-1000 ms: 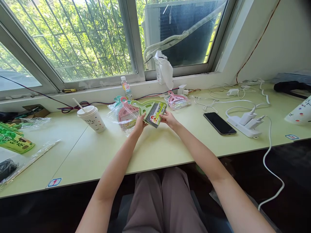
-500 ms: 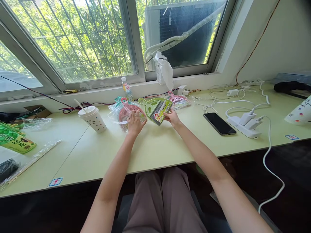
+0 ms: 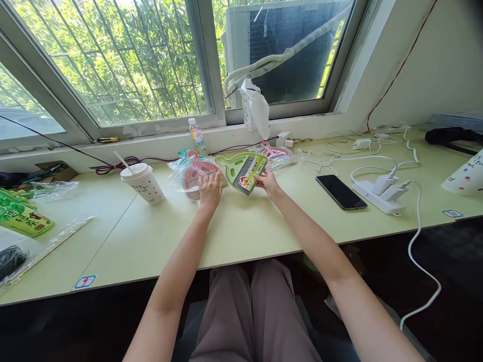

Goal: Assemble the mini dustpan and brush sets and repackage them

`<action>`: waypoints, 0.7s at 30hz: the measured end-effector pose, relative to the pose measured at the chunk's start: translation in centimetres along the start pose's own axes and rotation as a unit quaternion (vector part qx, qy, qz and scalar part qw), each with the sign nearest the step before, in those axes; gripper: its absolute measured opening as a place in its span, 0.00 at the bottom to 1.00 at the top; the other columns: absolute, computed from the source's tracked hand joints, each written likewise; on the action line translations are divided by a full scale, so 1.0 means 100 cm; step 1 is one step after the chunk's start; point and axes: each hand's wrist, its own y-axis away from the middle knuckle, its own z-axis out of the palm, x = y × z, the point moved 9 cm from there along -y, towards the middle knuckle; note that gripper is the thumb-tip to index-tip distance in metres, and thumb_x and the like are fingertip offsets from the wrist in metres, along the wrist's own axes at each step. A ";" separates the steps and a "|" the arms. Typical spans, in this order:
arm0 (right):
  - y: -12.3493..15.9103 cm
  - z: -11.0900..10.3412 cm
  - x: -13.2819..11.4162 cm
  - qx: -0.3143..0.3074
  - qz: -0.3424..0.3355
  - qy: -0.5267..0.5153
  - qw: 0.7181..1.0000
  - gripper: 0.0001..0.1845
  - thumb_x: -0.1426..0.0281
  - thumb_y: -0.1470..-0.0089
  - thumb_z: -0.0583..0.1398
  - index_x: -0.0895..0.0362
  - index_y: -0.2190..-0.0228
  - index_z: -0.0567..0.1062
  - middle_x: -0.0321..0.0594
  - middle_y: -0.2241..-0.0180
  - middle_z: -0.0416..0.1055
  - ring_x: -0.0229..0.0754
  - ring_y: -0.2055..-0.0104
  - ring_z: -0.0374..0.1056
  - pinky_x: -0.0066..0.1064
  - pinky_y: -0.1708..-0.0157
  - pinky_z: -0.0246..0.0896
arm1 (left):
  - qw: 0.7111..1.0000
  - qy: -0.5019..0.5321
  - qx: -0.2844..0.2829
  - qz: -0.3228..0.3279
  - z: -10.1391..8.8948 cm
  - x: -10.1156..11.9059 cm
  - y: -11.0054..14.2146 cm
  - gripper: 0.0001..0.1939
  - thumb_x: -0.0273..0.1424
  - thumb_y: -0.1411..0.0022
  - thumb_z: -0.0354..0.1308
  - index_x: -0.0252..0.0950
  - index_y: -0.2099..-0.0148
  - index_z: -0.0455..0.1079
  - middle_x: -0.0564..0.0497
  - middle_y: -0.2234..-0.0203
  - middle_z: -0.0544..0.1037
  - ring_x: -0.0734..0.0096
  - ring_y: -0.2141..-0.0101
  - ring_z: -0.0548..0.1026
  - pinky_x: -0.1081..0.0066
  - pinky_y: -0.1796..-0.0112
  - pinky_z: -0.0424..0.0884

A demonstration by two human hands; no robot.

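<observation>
My right hand (image 3: 268, 183) pinches the labelled right edge of a green dustpan-and-brush set (image 3: 234, 168). The set is tilted just above the table, dark bristles and a printed card facing up. My left hand (image 3: 210, 190) lies palm down with its fingers stretched over the lower right of a pink dustpan-and-brush set (image 3: 191, 175) in clear plastic. Teal handles (image 3: 183, 155) poke out behind the pink set. Behind and to the right of the green one sits another wrapped pink set (image 3: 277, 155).
A white paper cup (image 3: 145, 187) with a straw stands at left, and a drink bottle (image 3: 197, 137) is by the sill. To the right are a black phone (image 3: 341, 192) and a power strip (image 3: 379, 197) with white cables. A green snack bag (image 3: 24, 215) lies far left.
My left hand's fingers have straightened and spread flatter over the pink set. My right hand and the green set have hardly moved.
</observation>
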 end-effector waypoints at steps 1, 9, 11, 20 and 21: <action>0.000 0.000 0.000 -0.001 0.001 0.002 1.000 0.18 0.78 0.52 0.67 0.53 0.61 0.71 0.36 0.66 0.79 0.41 0.66 0.77 0.46 0.54 0.77 | 1.000 -0.008 -0.007 -0.002 0.001 -0.001 0.000 0.28 0.21 0.37 0.47 0.37 0.35 0.60 0.36 0.50 0.75 0.48 0.47 0.70 0.50 0.44 0.60; -0.001 -0.002 0.004 0.010 0.010 0.010 1.000 0.15 0.79 0.51 0.65 0.54 0.62 0.72 0.36 0.68 0.79 0.41 0.67 0.77 0.47 0.54 0.77 | 0.994 -0.048 -0.095 -0.025 0.009 -0.006 0.000 0.24 0.14 0.38 0.40 0.34 0.49 0.70 0.37 0.54 0.74 0.53 0.55 0.76 0.63 0.61 0.70; -0.001 -0.003 0.004 0.016 0.009 0.012 1.000 0.15 0.80 0.51 0.64 0.54 0.61 0.72 0.36 0.68 0.79 0.41 0.67 0.77 0.47 0.53 0.76 | 0.995 -0.040 -0.094 -0.014 0.008 -0.002 0.000 0.26 0.12 0.40 0.41 0.35 0.47 0.69 0.39 0.53 0.74 0.56 0.56 0.77 0.65 0.62 0.70; 0.000 -0.007 -0.001 0.028 0.007 -0.002 1.000 0.13 0.80 0.50 0.63 0.55 0.63 0.72 0.37 0.67 0.79 0.41 0.66 0.77 0.47 0.52 0.76 | 0.997 -0.006 -0.043 0.067 -0.003 0.015 0.001 0.31 0.11 0.41 0.40 0.41 0.44 0.68 0.42 0.55 0.76 0.56 0.53 0.74 0.61 0.55 0.72; 0.000 -0.008 -0.001 0.032 0.007 -0.005 0.999 0.13 0.80 0.50 0.63 0.55 0.63 0.72 0.37 0.67 0.79 0.41 0.66 0.77 0.46 0.52 0.76 | 0.997 0.003 -0.031 0.070 -0.006 0.016 0.001 0.30 0.12 0.40 0.40 0.41 0.44 0.69 0.42 0.55 0.76 0.56 0.53 0.73 0.60 0.53 0.71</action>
